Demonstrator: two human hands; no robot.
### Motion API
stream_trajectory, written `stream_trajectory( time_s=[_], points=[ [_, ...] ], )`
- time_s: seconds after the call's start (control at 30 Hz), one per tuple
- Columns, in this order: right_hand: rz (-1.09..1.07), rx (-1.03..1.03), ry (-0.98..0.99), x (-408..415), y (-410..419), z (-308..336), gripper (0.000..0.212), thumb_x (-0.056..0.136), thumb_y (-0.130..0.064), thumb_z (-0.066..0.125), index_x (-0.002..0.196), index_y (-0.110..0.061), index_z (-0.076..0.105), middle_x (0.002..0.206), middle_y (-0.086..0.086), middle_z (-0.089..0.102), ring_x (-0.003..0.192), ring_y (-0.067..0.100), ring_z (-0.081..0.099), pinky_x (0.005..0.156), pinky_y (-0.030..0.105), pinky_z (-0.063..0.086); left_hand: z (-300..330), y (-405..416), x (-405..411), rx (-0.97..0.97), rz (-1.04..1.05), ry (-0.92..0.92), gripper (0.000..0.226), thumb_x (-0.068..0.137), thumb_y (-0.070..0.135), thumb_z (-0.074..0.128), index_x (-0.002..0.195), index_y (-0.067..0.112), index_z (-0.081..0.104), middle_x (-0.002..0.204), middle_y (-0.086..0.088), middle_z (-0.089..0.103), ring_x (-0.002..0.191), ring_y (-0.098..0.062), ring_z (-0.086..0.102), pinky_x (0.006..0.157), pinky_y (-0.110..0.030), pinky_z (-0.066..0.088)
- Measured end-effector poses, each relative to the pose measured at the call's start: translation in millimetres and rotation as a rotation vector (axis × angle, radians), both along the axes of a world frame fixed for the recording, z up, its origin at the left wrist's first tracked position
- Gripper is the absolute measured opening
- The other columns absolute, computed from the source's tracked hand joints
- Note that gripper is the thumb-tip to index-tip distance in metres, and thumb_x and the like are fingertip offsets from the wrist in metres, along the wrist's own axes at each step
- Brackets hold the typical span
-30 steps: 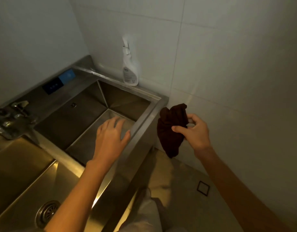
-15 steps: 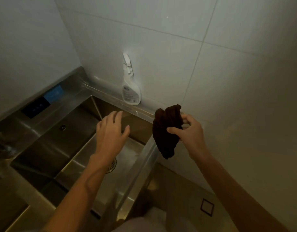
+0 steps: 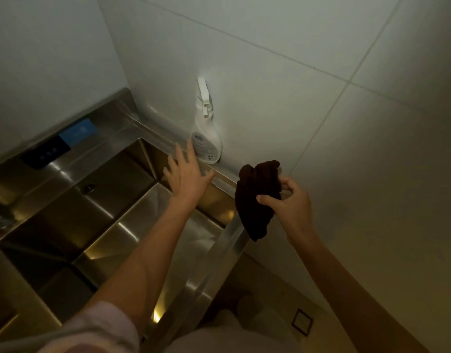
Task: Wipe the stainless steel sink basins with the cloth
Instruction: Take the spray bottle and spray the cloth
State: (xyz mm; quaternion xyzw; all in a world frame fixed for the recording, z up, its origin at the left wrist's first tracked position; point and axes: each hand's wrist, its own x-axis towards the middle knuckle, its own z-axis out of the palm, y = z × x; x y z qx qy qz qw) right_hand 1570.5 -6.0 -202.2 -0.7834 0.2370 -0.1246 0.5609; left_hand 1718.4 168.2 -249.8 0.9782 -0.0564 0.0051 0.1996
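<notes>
A scullery corner: steel sink (image 3: 122,194), tiled wall (image 3: 270,72), spray bottle (image 3: 206,141).

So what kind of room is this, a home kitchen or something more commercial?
Probably a commercial kitchen or utility wash area. A deep stainless steel sink basin sits in a corner of large white wall tiles, a white spray bottle stands on its back ledge, and a dark control panel is set into the steel.

Right hand (image 3: 293,202) grips dark cloth (image 3: 255,200) beside sink (image 3: 229,240).
</notes>
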Motion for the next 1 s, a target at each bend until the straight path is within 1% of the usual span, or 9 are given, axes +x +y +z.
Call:
stream_trajectory(
  time_s=[0.07,0.2,0.33,0.47,0.6,0.67,0.8,0.87,1.0],
  points=[
    [0.009,-0.012,0.009,0,-3,-1,0.047,0.071,-0.014,0.081,0.114,-0.019,0.062,0.105,-0.011,0.064,0.093,-0.002,0.059,0.067,0.012,0.052,-2,-12,15,-0.076,0.029,0.001,0.107,0.082,0.059,0.062,0.152,0.023,-0.010,0.161,-0.015,-0.002,0.145,-0.042,0.007,0.113,-0.060,0.021],
    [-0.020,0.007,0.037,-3,-6,-9,0.048,0.072,-0.013,0.080,0.116,-0.017,0.061,0.109,-0.008,0.065,0.095,0.000,0.060,0.069,0.013,0.053,-11,-33,43,-0.149,0.056,0.019,0.114,0.081,0.056,0.065,0.150,0.023,-0.019,0.160,-0.017,-0.009,0.145,-0.045,0.001,0.113,-0.062,0.017],
    [-0.077,0.032,0.047,-8,-4,-19,0.050,0.074,-0.011,0.079,0.119,-0.014,0.059,0.113,-0.005,0.063,0.098,0.004,0.059,0.068,0.007,0.051,-28,-47,64,-0.169,0.054,-0.008,0.117,0.081,0.055,0.066,0.149,0.020,-0.022,0.160,-0.019,-0.010,0.145,-0.046,-0.003,0.114,-0.060,0.015],
    [-0.123,0.040,0.039,-6,-4,-22,0.047,0.073,-0.007,0.079,0.117,-0.011,0.061,0.110,-0.003,0.063,0.088,-0.008,0.056,0.064,0.003,0.046,-39,-65,72,-0.314,0.102,-0.080,0.118,0.079,0.047,0.071,0.151,0.011,-0.014,0.159,-0.021,-0.005,0.145,-0.043,0.004,0.116,-0.054,0.014],
    [-0.168,-0.005,0.044,-3,-4,-28,0.050,0.072,-0.010,0.081,0.117,-0.015,0.061,0.111,-0.001,0.066,0.096,0.004,0.062,0.069,0.008,0.051,-48,-72,77,-0.370,0.126,-0.176,0.112,0.079,0.044,0.071,0.152,0.005,-0.004,0.158,-0.025,0.005,0.144,-0.041,0.015,0.116,-0.051,0.020],
    [-0.185,-0.040,0.058,-3,-4,-32,0.050,0.072,-0.013,0.081,0.118,-0.016,0.061,0.110,-0.003,0.066,0.098,0.006,0.063,0.071,0.010,0.053,-52,-72,81,-0.380,0.127,-0.208,0.110,0.078,0.043,0.072,0.152,0.005,-0.001,0.157,-0.023,0.010,0.143,-0.040,0.018,0.116,-0.051,0.023],
    [-0.197,-0.087,0.072,-3,-2,-36,0.050,0.072,-0.014,0.081,0.117,-0.014,0.061,0.108,-0.004,0.066,0.094,0.002,0.061,0.068,0.010,0.053,-59,-67,87,-0.407,0.098,-0.263,0.110,0.076,0.043,0.074,0.152,0.003,0.006,0.156,-0.023,0.014,0.141,-0.038,0.021,0.116,-0.048,0.023],
    [-0.206,-0.092,0.072,-3,0,-36,0.049,0.071,-0.013,0.082,0.115,-0.013,0.062,0.103,-0.007,0.065,0.087,-0.005,0.060,0.064,0.008,0.050,-60,-65,88,-0.437,0.077,-0.266,0.110,0.075,0.042,0.074,0.152,0.004,0.006,0.156,-0.023,0.014,0.141,-0.038,0.022,0.116,-0.047,0.023],
    [-0.200,-0.103,0.070,-6,5,-38,0.044,0.071,-0.010,0.081,0.111,-0.012,0.063,0.097,-0.012,0.063,0.079,-0.015,0.058,0.061,0.005,0.047,-58,-64,92,-0.481,0.084,-0.265,0.110,0.073,0.043,0.073,0.152,0.007,0.006,0.152,-0.022,0.021,0.135,-0.035,0.030,0.114,-0.046,0.031]
  ],
)
